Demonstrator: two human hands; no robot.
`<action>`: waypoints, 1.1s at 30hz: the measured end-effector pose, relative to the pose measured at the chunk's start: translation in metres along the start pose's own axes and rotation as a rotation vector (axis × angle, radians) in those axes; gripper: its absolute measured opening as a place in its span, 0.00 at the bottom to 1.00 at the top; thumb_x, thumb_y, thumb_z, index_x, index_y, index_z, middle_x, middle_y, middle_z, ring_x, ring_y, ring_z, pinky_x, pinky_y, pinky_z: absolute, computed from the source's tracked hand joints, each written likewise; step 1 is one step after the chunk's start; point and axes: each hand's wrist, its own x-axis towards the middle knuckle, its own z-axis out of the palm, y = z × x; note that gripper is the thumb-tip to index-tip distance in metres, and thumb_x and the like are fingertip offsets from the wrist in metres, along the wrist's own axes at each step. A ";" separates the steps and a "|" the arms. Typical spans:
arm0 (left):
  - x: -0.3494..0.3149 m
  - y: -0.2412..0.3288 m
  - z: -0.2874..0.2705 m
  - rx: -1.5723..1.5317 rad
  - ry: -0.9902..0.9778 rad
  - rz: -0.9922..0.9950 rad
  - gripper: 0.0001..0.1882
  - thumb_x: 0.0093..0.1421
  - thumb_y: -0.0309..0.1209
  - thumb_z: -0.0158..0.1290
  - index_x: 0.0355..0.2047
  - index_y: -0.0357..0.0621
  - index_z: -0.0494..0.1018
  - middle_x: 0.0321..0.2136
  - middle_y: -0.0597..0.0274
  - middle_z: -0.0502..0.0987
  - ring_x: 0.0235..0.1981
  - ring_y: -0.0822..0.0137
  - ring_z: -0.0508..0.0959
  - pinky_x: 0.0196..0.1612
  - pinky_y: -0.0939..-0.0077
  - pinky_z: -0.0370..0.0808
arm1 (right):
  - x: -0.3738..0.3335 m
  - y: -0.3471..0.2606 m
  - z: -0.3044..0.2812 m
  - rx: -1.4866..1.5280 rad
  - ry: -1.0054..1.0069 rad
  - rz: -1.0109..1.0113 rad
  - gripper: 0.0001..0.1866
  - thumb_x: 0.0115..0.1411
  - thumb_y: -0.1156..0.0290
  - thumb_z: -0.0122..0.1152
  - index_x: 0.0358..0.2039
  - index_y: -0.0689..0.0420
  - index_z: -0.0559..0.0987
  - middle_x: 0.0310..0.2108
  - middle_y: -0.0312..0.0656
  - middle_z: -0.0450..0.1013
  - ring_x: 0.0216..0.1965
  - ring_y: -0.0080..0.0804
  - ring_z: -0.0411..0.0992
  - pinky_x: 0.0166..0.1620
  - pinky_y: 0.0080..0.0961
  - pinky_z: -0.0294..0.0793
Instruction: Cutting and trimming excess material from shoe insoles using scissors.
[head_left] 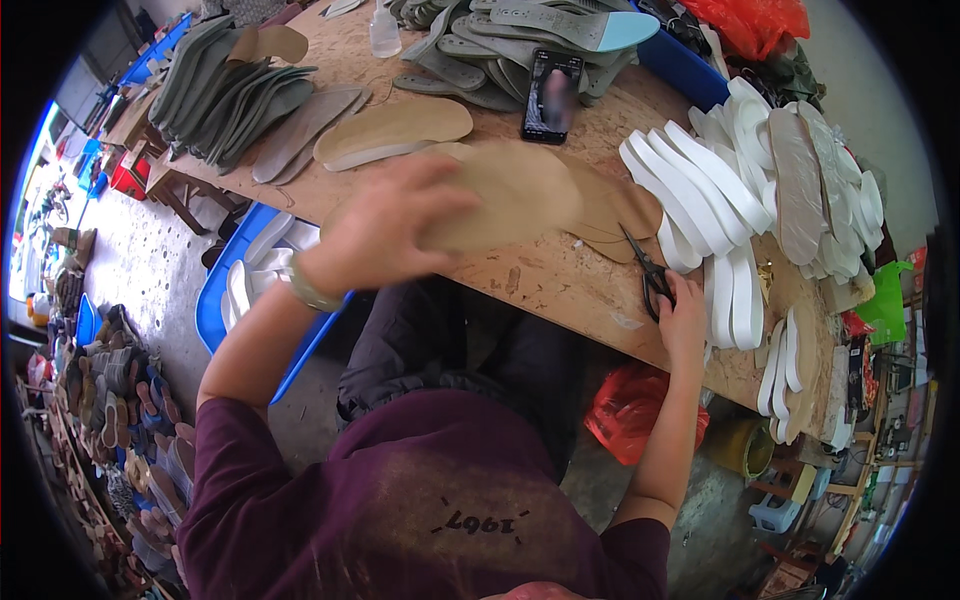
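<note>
Smeared by motion, my left hand is over the left end of a tan insole, its fingers overlapping the sheet; whether they grip it cannot be made out. More brown insole pieces lie under and to the right of it. My right hand is at the table's near edge, its fingers closed at the handles of black scissors, whose blades point away and to the left. Beyond my left hand, a tan-topped sole with a pale edge lies on the wooden table.
White soles are piled on the right, beside plastic-wrapped ones. Grey soles stand stacked at the far left. A phone rests against more grey soles. A blue crate holding white soles stands left of my legs.
</note>
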 end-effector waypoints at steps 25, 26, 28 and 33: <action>0.000 0.090 0.168 -0.078 0.206 0.217 0.20 0.52 0.30 0.58 0.47 0.48 0.76 0.48 0.66 0.74 0.54 0.65 0.72 0.52 0.69 0.66 | -0.038 -0.058 -0.033 1.970 0.112 0.336 0.31 0.62 0.59 0.58 0.63 0.56 0.65 0.48 0.44 0.71 0.44 0.35 0.72 0.54 0.49 0.69; 0.001 0.090 0.170 -0.078 0.238 0.213 0.19 0.52 0.29 0.57 0.46 0.49 0.76 0.47 0.68 0.75 0.53 0.66 0.73 0.52 0.70 0.66 | -0.035 -0.063 -0.028 2.066 0.061 0.266 0.29 0.63 0.63 0.57 0.63 0.57 0.65 0.47 0.45 0.71 0.45 0.35 0.72 0.54 0.47 0.71; 0.000 0.089 0.169 -0.083 0.255 0.210 0.18 0.51 0.30 0.56 0.45 0.48 0.76 0.46 0.68 0.75 0.52 0.67 0.74 0.51 0.70 0.66 | -0.027 -0.083 -0.021 1.733 0.102 0.257 0.27 0.63 0.70 0.58 0.62 0.59 0.65 0.44 0.44 0.72 0.44 0.33 0.73 0.52 0.42 0.73; -0.001 0.087 0.173 -0.114 0.293 0.202 0.17 0.49 0.31 0.56 0.42 0.48 0.77 0.46 0.68 0.75 0.52 0.69 0.74 0.50 0.72 0.66 | -0.020 -0.115 -0.007 1.095 -0.106 0.194 0.17 0.59 0.81 0.60 0.50 0.61 0.76 0.37 0.39 0.78 0.38 0.30 0.77 0.45 0.26 0.76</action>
